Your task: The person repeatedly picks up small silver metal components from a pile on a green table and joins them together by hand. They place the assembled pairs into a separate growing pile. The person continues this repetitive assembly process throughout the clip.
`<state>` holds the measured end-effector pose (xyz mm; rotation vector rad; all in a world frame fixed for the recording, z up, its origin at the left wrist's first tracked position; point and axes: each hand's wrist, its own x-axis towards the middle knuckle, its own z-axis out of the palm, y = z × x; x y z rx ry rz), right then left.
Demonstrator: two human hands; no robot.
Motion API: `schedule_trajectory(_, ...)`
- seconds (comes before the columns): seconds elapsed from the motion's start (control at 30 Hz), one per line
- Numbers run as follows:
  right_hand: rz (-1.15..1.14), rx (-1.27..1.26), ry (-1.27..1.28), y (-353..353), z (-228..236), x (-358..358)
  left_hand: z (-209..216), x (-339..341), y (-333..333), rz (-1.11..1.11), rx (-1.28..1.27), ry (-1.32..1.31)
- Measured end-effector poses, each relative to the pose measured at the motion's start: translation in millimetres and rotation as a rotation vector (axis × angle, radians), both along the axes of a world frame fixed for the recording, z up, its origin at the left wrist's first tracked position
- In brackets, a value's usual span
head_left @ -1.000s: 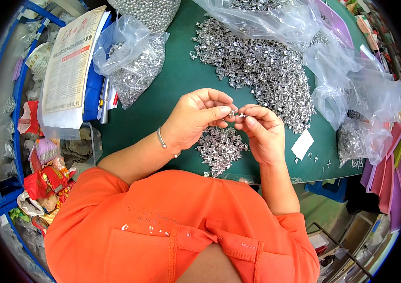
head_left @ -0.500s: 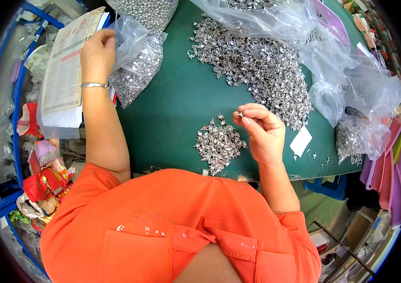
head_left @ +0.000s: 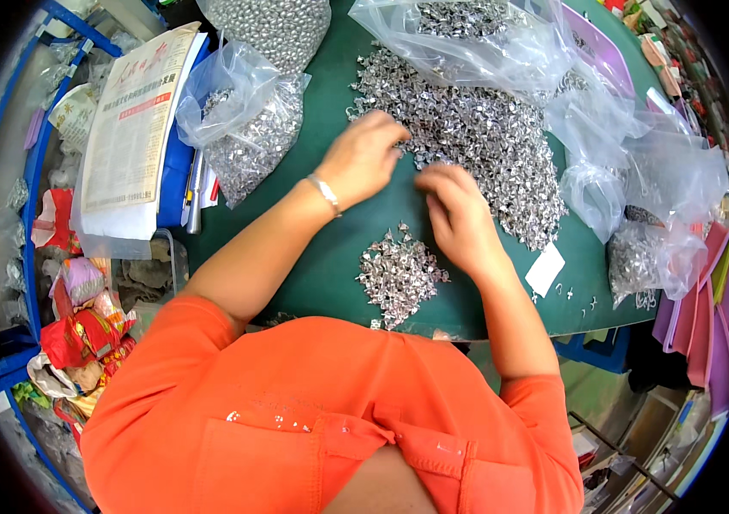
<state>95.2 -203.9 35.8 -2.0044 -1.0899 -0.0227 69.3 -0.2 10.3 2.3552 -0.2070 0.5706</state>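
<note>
My left hand [head_left: 363, 163] is bent over the near left edge of a large pile of small silvery metal pieces [head_left: 484, 137]. Its fingers curl in, slightly blurred, and whatever they hold is too small to make out. Just to the right, my right hand [head_left: 460, 218] reaches the same edge of the pile, fingers curled under and their tips hidden. Between my forearms, close to the table's front edge, lies a smaller heap of similar silvery pieces [head_left: 397, 278].
Clear bags of metal pieces [head_left: 257, 141] and silvery beads [head_left: 270, 30] stand at the back left, beside a newspaper [head_left: 137, 120]. A plastic bag [head_left: 467, 43] lies over the large pile. At right are more bags [head_left: 639, 248] and a white card [head_left: 545, 270] on the green table [head_left: 322, 257].
My left hand has come from the bag and newspaper at left to the large pile. My right hand has moved forward and slightly left; the small metal piece it pinched is out of sight.
</note>
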Motion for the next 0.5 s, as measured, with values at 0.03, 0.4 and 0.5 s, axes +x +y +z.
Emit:
schedule_trajectory(0.03, -0.029, -0.019, -0.059, 8.2, -10.4, 9.3, -5.7, 4.7, -9.5, 0.01, 0.028, -0.004)
schedule_trajectory(0.4, -0.157, -0.009, 0.124, -19.2, -9.7, 13.4, 1.4, -37.0, -12.0, -0.03, -0.1, 0.126)
schedule_trajectory(0.5, -0.159, -0.11, 0.017, -8.3, -25.2, 8.6, -7.2, -29.6, -14.5, -0.048, 0.038, 0.033)
